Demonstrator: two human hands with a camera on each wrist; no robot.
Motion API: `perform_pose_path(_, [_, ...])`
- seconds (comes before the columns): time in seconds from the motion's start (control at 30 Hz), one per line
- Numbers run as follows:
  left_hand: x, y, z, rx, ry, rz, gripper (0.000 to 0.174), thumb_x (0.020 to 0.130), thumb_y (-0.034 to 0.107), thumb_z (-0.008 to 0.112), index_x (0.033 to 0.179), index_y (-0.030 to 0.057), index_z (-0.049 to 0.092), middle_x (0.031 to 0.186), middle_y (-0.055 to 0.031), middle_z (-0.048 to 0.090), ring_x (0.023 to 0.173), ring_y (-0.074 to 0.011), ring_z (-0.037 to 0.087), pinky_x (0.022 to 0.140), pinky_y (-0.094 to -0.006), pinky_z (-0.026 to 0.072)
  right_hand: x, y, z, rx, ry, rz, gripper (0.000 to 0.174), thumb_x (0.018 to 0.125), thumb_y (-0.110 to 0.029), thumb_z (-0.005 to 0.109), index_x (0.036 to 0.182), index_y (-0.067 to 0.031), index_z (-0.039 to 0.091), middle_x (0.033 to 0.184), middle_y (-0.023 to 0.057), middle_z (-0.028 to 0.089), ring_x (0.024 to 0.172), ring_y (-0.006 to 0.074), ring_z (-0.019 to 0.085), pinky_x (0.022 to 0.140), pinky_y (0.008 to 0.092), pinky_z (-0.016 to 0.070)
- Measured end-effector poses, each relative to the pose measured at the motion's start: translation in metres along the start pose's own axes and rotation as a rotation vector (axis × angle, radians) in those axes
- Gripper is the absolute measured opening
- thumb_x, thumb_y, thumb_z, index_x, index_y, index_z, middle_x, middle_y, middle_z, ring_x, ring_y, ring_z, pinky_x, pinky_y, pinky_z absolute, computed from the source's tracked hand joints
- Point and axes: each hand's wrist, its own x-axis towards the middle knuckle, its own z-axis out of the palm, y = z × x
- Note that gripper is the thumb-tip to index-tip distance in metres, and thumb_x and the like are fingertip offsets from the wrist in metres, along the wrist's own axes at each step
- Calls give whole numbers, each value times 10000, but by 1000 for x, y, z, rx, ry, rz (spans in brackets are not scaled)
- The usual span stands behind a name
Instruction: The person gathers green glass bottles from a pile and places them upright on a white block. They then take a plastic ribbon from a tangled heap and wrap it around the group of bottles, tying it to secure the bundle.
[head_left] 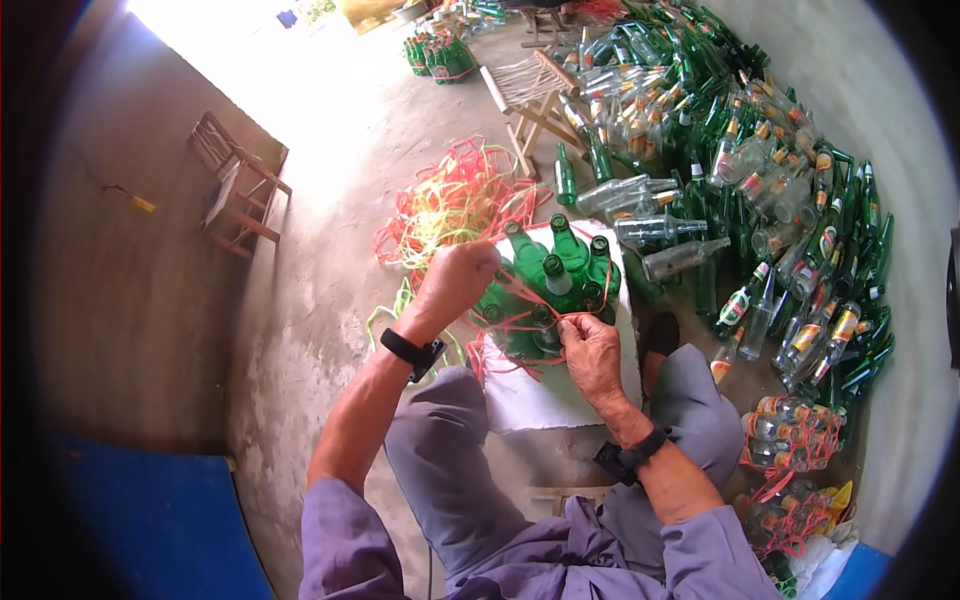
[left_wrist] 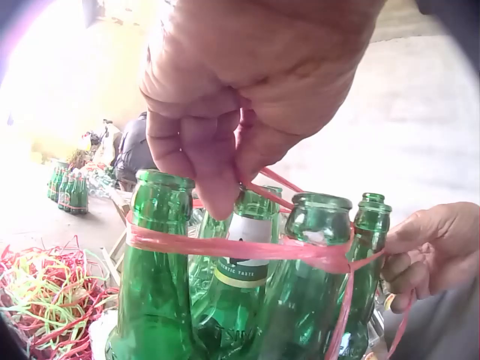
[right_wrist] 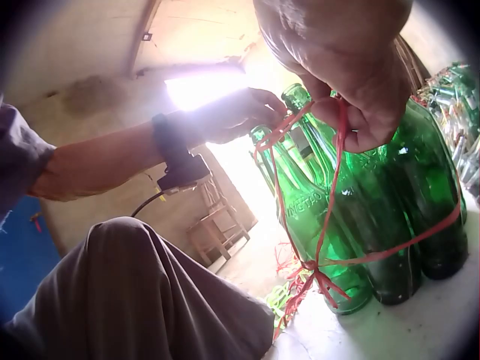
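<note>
Several green glass bottles (head_left: 556,285) stand upright in a tight bunch on a white slab (head_left: 540,400) between the person's knees. Pink plastic twine (left_wrist: 217,246) runs round their necks. Lower down, another strand circles the bottles, with a knot (right_wrist: 311,266) at the near side. Above the bottle mouths, the left hand (head_left: 460,280) has its fingers curled and grips a strand of the twine. At the near right side of the bunch, the right hand (head_left: 592,355) pinches twine between thumb and fingers, close against a bottle neck.
A tangle of red and yellow-green twine (head_left: 450,205) lies on the floor beyond the slab. Loose bottles (head_left: 700,150) are heaped along the right wall. A folding stool (head_left: 530,90) stands ahead, a wooden chair (head_left: 240,190) at left, a tied bottle bundle (head_left: 438,57) farther off.
</note>
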Motion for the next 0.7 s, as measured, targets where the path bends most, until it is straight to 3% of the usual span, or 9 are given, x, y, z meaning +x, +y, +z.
perform_pose_path(0.13, [10,-10,1,-59,-61,10,137,846,-3,564,926,7,675,740,-69,674,662,-120,653,627,-290,520,0,-2,1,-12,0,27,154,945,-102,592,925,35,658,770,31,675,696,74,578,657,281,486])
perform_pose_path(0.2, [14,-7,4,-218,-72,-72,133,845,5,536,822,-1,667,679,-168,643,554,-220,640,568,-335,510,1,0,2,1,21,8,164,944,-109,593,913,39,656,750,40,671,673,78,569,638,285,480])
perform_pose_path(0.23, [16,-9,5,-219,-71,-72,133,845,5,536,822,-1,667,679,-168,643,554,-220,640,568,-335,510,0,-1,2,-1,20,7,164,944,-109,593,913,39,656,750,40,671,673,78,569,638,285,480])
perform_pose_path(0.33, [25,-8,7,-235,-114,-133,151,845,-12,534,826,-9,683,669,-127,661,544,-151,646,546,-312,515,-1,-4,2,-67,52,-27,180,940,-121,600,897,47,650,721,48,661,650,82,557,614,297,469])
perform_pose_path(0.4, [28,-6,5,-63,-264,-143,178,856,-32,535,922,-6,697,714,-64,668,599,-115,660,544,-275,521,-1,-1,4,-88,107,-83,209,925,-130,607,830,53,639,661,43,634,607,84,523,579,313,452])
perform_pose_path(0.53, [28,-8,4,-116,-282,-207,197,849,-40,543,947,7,708,744,-77,686,590,-115,659,514,-273,505,0,4,-1,-140,117,-73,244,908,-133,613,747,51,616,585,13,569,567,67,472,534,307,421])
perform_pose_path(0.63, [23,-16,7,-267,-241,-167,191,852,-26,517,854,-14,708,695,-96,685,583,-152,670,564,-308,538,-3,-2,-9,-73,105,-53,282,890,-134,621,675,45,587,542,-17,505,548,46,429,508,288,392])
perform_pose_path(0.7, [18,-19,3,-200,-208,-56,183,839,72,578,947,-1,706,837,-134,708,776,-166,704,689,-327,552,-4,-2,-16,-71,102,-18,283,882,-131,629,664,43,586,545,-37,486,549,33,418,495,277,376])
